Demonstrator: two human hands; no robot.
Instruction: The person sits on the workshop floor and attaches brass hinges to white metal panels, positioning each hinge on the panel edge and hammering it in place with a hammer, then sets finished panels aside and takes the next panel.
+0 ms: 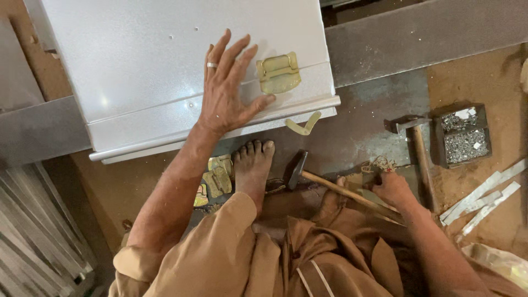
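My left hand (226, 88) lies flat with fingers spread on a silver sheet-metal box (137, 66), just left of a brass latch plate (279, 72) fixed near its lower edge. A loose brass hasp piece (303, 125) hangs at the box's rim. My right hand (391, 188) rests low on the floor, fingers curled by small brass bits (379, 164), next to the wooden handle of a hammer (308, 175) whose dark head lies by my bare foot (254, 168).
More brass latch parts (217, 177) lie left of my foot. A second hammer (419, 148) lies to the right beside a small dark tray of silver rivets (465, 137). Metal strips (484, 198) lie at the right, stacked metal sheets (33, 231) at the lower left.
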